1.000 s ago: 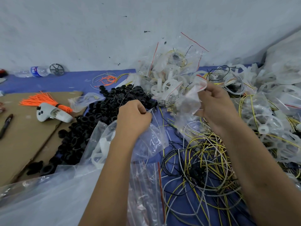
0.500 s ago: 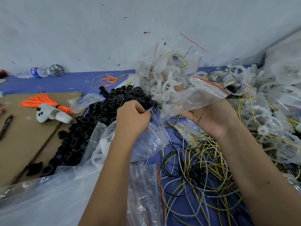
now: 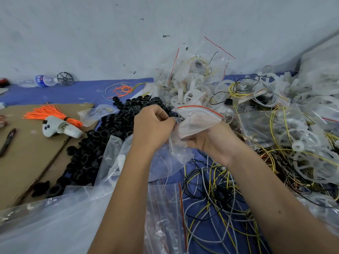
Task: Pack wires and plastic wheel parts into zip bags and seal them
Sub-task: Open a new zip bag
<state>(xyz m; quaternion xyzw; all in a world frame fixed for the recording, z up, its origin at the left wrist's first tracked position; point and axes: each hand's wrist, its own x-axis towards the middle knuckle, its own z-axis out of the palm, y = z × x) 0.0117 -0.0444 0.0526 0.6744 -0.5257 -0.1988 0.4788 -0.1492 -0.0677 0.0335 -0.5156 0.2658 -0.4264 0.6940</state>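
A clear zip bag (image 3: 200, 116) with a red strip along its mouth is held up over the blue table. My right hand (image 3: 211, 142) has its fingers inside the bag and its thumb outside, spreading the mouth open. My left hand (image 3: 152, 125) is curled at the bag's left corner and pinches its edge; whether it also holds a part is hidden. Below the hands lies a tangle of yellow, black and white wires (image 3: 220, 189). White plastic wheel parts (image 3: 302, 140) are heaped at the right, and black ring parts (image 3: 110, 136) at the left.
Filled zip bags (image 3: 194, 74) pile up against the wall. Empty zip bags (image 3: 165, 208) and a large clear plastic sheet (image 3: 55, 226) lie near me. On the cardboard (image 3: 27, 162) at the left are orange ties (image 3: 53, 114), a white controller (image 3: 60, 128) and a marker (image 3: 7, 140).
My right hand brought the bag left and down toward my left hand and slipped its fingers into the mouth. My left hand rose slightly to meet the bag's corner.
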